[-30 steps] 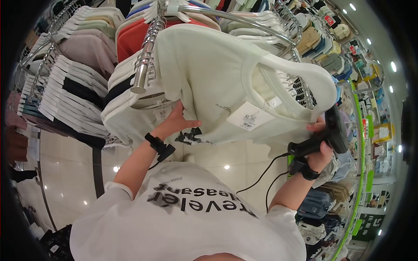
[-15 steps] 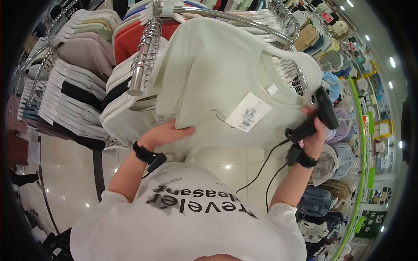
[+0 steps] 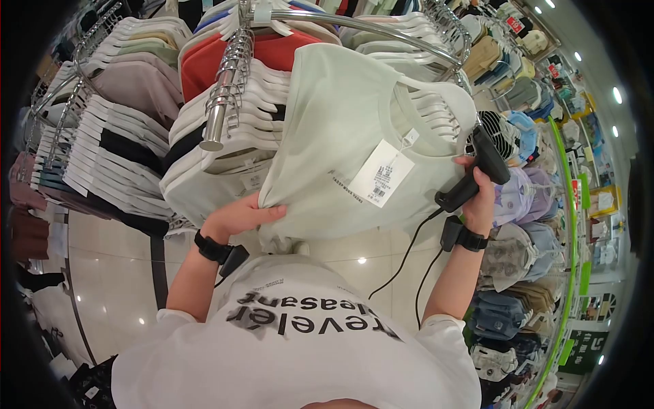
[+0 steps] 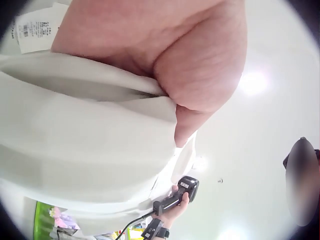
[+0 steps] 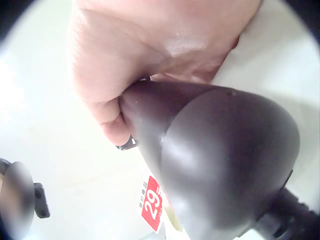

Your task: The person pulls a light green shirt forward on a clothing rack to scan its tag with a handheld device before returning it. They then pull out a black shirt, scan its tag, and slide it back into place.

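Note:
A pale mint-white T-shirt on a white hanger is spread between both hands in the head view. My left hand pinches its side edge with the thumb on top; in the left wrist view the cloth folds against the fingers. A white price tag with a barcode lies on the shirt's chest, near small dark lettering. My right hand grips a black handheld barcode scanner beside the collar, fingertips at the shirt. The scanner's rounded dark body fills much of the right wrist view.
A chrome rail juts toward me, crowded with shirts on white hangers. More garments hang left and along a green-edged shelf at right. The scanner's cable hangs toward my torso. A red-and-white price sign shows behind the scanner.
The shirt's far shoulder has moved right and its hanger end left. My right hand and the scanner have moved left and up. My left hand has moved down and left, drawing the shirt edge along.

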A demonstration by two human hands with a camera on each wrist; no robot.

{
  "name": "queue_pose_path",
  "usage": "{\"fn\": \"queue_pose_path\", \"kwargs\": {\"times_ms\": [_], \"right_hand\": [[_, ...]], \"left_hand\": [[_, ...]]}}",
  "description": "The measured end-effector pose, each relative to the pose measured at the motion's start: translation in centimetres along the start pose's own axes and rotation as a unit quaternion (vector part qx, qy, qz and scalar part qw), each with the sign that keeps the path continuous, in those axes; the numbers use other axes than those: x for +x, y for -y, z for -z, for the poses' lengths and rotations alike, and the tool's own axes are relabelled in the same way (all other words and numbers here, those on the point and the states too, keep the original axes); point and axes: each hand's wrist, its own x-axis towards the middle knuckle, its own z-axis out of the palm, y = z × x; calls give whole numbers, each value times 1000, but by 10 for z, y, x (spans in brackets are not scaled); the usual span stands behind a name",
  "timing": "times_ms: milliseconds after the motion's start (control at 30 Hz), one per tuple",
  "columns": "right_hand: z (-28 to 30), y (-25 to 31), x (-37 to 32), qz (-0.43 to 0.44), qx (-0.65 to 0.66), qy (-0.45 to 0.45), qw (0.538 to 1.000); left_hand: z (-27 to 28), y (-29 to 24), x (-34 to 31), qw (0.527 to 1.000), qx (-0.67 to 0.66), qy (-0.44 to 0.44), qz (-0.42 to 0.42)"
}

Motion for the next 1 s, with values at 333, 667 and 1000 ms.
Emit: {"fn": "queue_pose_path", "kwargs": {"times_ms": [333,667,1000], "right_hand": [[6,2,-6,-13,-17,-19,1000],[19,-1,-15,-13,-25,6,1000],[39,-4,-37,5,-37,10,999]], "left_hand": [[10,3,-19,996,0,21,-91],[21,8,-32,999,16,2,-41],[31,38,-43,987,129,-32,92]]}}
